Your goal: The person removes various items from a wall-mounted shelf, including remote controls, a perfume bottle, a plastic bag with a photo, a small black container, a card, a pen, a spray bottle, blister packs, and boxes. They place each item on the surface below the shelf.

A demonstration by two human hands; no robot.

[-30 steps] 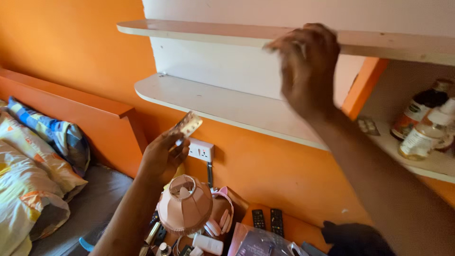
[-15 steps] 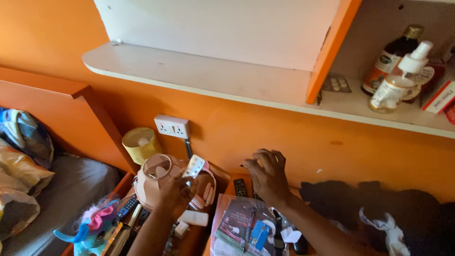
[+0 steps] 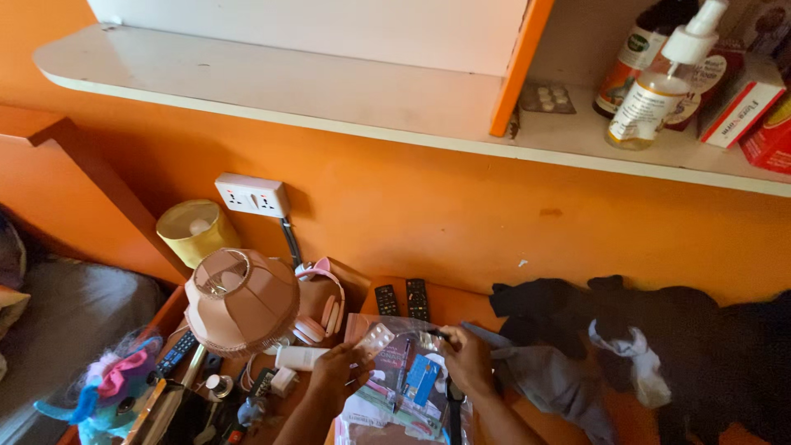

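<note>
My left hand (image 3: pixel 336 372) holds a silver blister strip of pills (image 3: pixel 376 338) at the mouth of a clear plastic bag (image 3: pixel 402 383) that lies on the orange surface. My right hand (image 3: pixel 464 359) grips the bag's upper edge beside a second foil strip (image 3: pixel 428 339). Inside the bag are packets, one of them blue. Both hands are low in the view, just in front of two black remote controls (image 3: pixel 402 299).
A pink lamp shade (image 3: pixel 241 298), pink cat-ear headphones (image 3: pixel 323 301) and a yellow lamp (image 3: pixel 194 231) stand at left under a wall socket (image 3: pixel 252 196). Dark clothes (image 3: pixel 626 346) lie at right. The white shelf (image 3: pixel 272 86) above holds a spray bottle (image 3: pixel 655 91), boxes and a pill strip (image 3: pixel 546 96).
My right hand has come down from the upper shelf to the bag. My left hand has brought the pill strip down from beside the headboard to the bag's mouth. The view has tilted downward.
</note>
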